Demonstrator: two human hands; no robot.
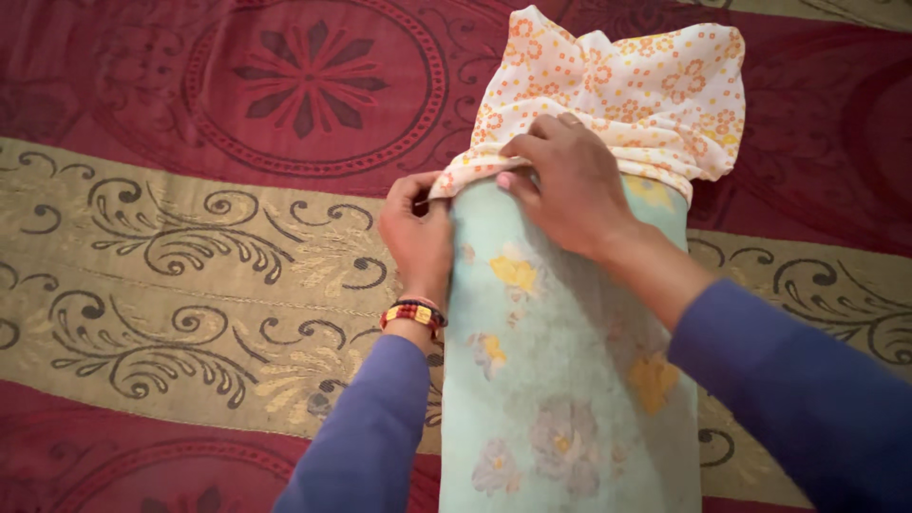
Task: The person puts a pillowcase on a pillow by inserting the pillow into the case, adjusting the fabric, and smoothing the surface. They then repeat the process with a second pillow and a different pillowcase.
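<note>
A long, pale green bolster (560,380) printed with yellow and grey flowers is laid lengthwise on a maroon and tan patterned bedspread (190,256), its near end running out of the bottom of the view. Over the far end of the bolster a cream cover (636,95) dotted with small orange flowers is drawn; most of the cover is bunched loosely beyond that end, and only its hem is seated on the bolster.

The hem is pinched at the bolster's left edge by the left hand (418,233), the fingers closed on the cloth and the knuckles pressed against the bolster's side. A beaded red, yellow and black bracelet (414,312) is worn at that wrist, just beside the bolster. On top of the bolster the hem is gripped by the right hand (565,185), fingers curled down over the cloth edge. Both forearms are covered by blue sleeves (366,437).
</note>
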